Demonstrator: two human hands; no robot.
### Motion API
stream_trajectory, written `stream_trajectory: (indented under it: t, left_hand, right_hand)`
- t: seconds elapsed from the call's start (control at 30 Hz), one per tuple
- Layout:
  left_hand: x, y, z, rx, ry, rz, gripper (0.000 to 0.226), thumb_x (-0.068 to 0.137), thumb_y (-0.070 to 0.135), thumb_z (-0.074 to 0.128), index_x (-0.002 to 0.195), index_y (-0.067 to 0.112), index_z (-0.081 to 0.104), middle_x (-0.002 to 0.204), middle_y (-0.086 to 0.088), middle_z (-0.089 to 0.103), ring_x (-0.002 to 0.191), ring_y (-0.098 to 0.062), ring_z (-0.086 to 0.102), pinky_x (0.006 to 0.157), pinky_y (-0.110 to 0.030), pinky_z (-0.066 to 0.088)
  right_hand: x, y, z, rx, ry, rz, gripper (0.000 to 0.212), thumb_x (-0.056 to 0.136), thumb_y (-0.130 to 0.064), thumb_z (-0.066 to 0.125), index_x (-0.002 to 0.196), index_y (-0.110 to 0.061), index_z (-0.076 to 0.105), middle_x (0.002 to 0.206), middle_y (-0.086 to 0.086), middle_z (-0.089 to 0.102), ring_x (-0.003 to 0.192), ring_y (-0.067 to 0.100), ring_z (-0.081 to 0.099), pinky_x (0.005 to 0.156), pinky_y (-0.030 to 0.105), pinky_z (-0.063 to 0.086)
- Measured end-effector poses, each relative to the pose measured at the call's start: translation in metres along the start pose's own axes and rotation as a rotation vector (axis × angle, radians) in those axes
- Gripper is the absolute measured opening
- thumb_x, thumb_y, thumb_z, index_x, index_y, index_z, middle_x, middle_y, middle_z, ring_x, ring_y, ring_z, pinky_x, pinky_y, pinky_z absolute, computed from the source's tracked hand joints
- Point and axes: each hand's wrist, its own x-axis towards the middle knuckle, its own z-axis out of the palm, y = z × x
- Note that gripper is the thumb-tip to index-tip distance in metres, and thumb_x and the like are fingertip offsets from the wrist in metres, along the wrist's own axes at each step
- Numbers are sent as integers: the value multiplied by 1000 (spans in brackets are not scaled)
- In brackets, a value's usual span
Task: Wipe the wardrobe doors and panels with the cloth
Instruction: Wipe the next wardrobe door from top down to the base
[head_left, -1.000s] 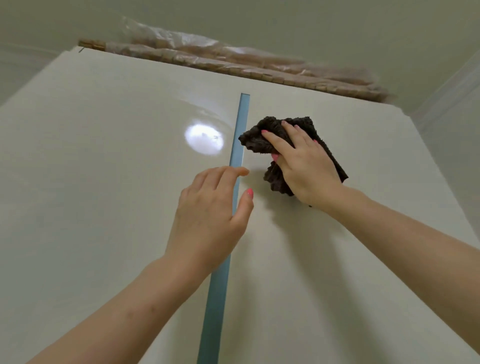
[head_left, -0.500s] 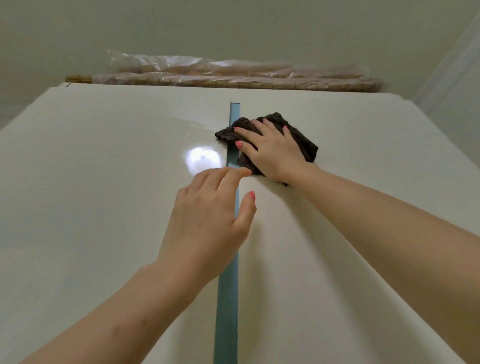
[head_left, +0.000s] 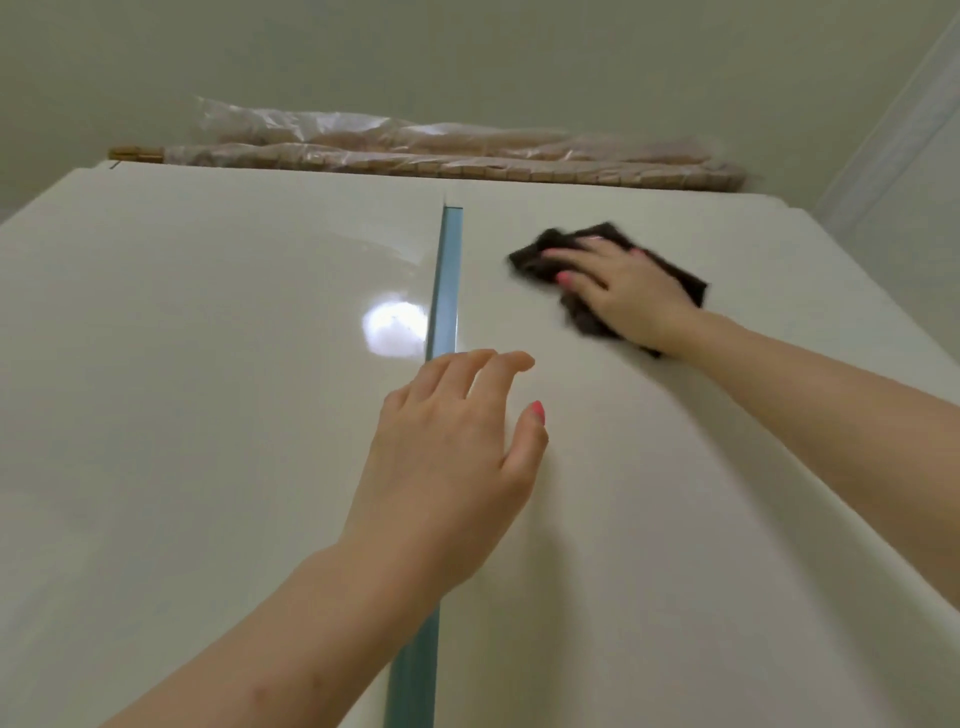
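Two glossy cream wardrobe doors fill the view, the left door (head_left: 208, 395) and the right door (head_left: 701, 519), split by a vertical blue strip (head_left: 445, 275). High on the right door my right hand (head_left: 623, 291) presses a dark brown cloth (head_left: 582, 317) flat against the panel with straight fingers; the cloth is blurred. My left hand (head_left: 457, 462) rests with spread fingers over the strip, lower down, holding nothing.
On top of the wardrobe lie long rolled mats wrapped in clear plastic (head_left: 426, 150). A pale wall and ceiling rise behind, and a white door frame (head_left: 904, 135) stands at the right edge. A lamp reflection (head_left: 392, 330) shines on the left door.
My right hand has slid the cloth from the blue strip rightward onto the right door. My left hand has stayed on the strip.
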Motion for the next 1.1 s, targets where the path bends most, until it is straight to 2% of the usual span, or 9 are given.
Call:
stream_trajectory:
  t: [0.1, 0.17, 0.43, 0.5, 0.67, 0.77, 0.83, 1.0, 1.1]
  left_hand:
    - [-8, -7, -4, -16, -4, -9, 48, 87, 47, 21, 131, 40, 37, 133, 21, 43, 125, 2, 28, 97, -19, 22]
    - [-15, -16, -6, -45, -4, -59, 46, 89, 48, 21, 130, 40, 38, 130, 21, 45, 123, 3, 29, 95, -18, 23]
    - [9, 7, 21, -61, 123, -135, 48, 83, 45, 28, 125, 33, 49, 130, 8, 53, 121, -11, 38, 92, -29, 30]
    - [19, 20, 25, -82, 152, -120, 47, 84, 43, 30, 125, 32, 49, 130, 8, 52, 121, -11, 37, 91, -27, 27]
    - [18, 24, 19, -31, 133, -55, 49, 84, 46, 27, 128, 36, 46, 135, 15, 47, 124, -3, 28, 91, -23, 23]
    - [9, 16, 13, -51, 130, -66, 48, 84, 48, 27, 127, 39, 45, 136, 15, 45, 125, -3, 28, 93, -23, 23]
    - [10, 20, 14, -93, 151, -87, 48, 83, 48, 27, 126, 40, 46, 134, 16, 46, 124, -3, 28, 91, -19, 21]
    - [23, 56, 35, -175, 160, -78, 47, 83, 47, 28, 124, 36, 48, 129, 13, 51, 121, -9, 35, 89, -19, 21]
    - [24, 70, 42, -152, 120, -42, 49, 83, 48, 27, 128, 39, 44, 132, 15, 48, 122, -3, 30, 88, -18, 20]
  right_hand:
    - [16, 16, 3, -76, 62, 446, 45, 104, -40, 25, 147, -32, 33, 158, 1, 24, 147, 22, 12, 118, 54, 4]
    - [21, 5, 10, -103, 23, 487, 47, 104, -40, 22, 150, -31, 27, 160, 2, 17, 149, 26, 5, 117, 58, 0]
    - [-43, -36, 3, -45, -218, -324, 44, 104, -41, 30, 147, -41, 26, 160, -11, 16, 148, 10, 4, 118, 37, -2]
    - [-47, -10, -7, -41, -244, -347, 43, 104, -41, 29, 147, -42, 26, 159, -12, 17, 148, 8, 5, 118, 36, -1]
    - [-41, 80, -26, -80, 41, 389, 44, 104, -43, 24, 147, -38, 30, 159, -3, 21, 148, 16, 12, 119, 51, 6]
    - [-37, 73, -24, -101, 29, 675, 47, 105, -40, 19, 151, -33, 21, 161, 2, 12, 149, 25, 2, 117, 58, -1]
    - [-37, 39, -15, -103, 12, 567, 47, 105, -39, 19, 151, -33, 21, 162, 2, 11, 149, 26, 1, 116, 58, -1]
    - [-58, -2, -7, -13, -152, -103, 43, 104, -41, 26, 148, -40, 26, 161, -8, 13, 149, 14, 3, 118, 45, -3]
    - [-46, 43, -23, -46, -195, -110, 43, 104, -42, 25, 147, -42, 25, 160, -9, 14, 148, 11, 5, 119, 45, 2]
